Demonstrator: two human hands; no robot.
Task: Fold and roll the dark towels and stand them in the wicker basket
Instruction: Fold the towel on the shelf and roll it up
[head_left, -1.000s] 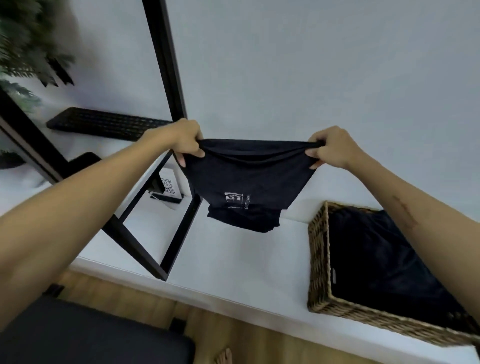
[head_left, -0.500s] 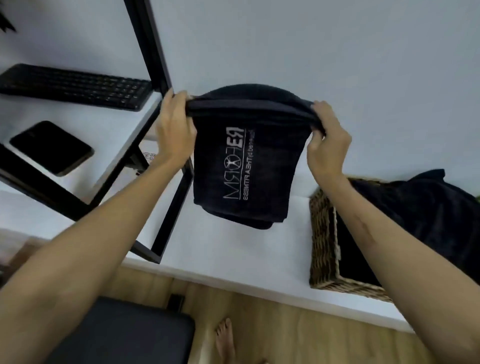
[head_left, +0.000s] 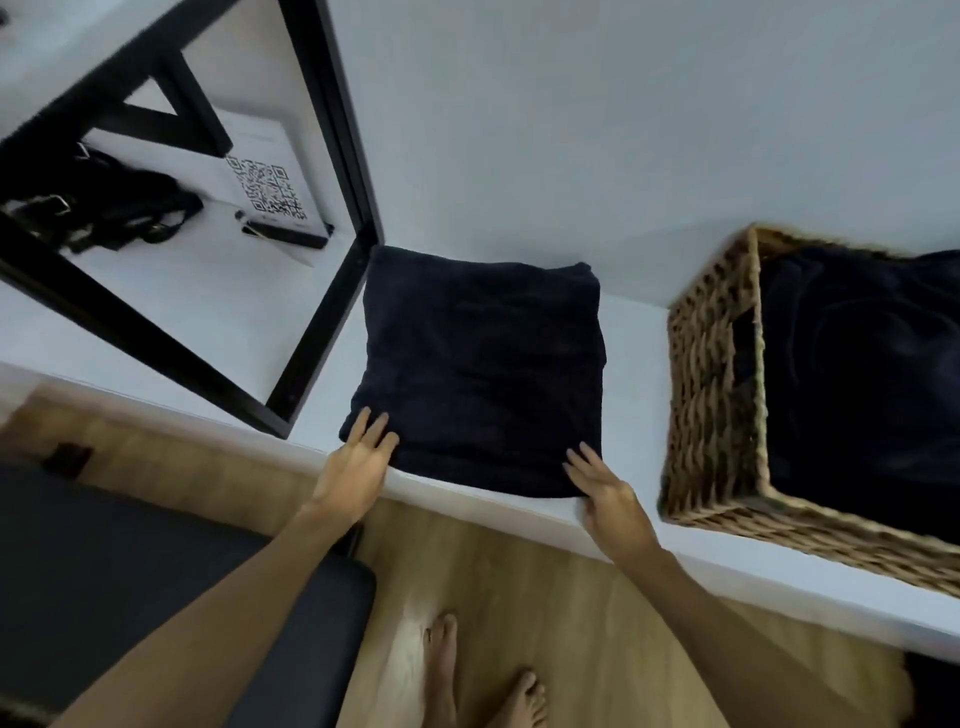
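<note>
Lowered from mid-air, the dark towel (head_left: 480, 369) now lies folded flat on the white surface (head_left: 634, 384). Left hand (head_left: 358, 462) and right hand (head_left: 605, 493), fingers straight, press its near corners. Wicker basket (head_left: 717, 395) sits at 3 o'clock.

towel (head_left: 480, 364): we see dark matt cloth, soft nap
basket (head_left: 711, 384): woven wicker, rough, tan; we see more dark cloth inside
bench (head_left: 634, 364): smooth white, matt
frame (head_left: 332, 130): black, matt, smooth
floor (head_left: 545, 571): wood-look, light sheen
sheet (head_left: 270, 182): white paper, we read a printed QR code
</note>
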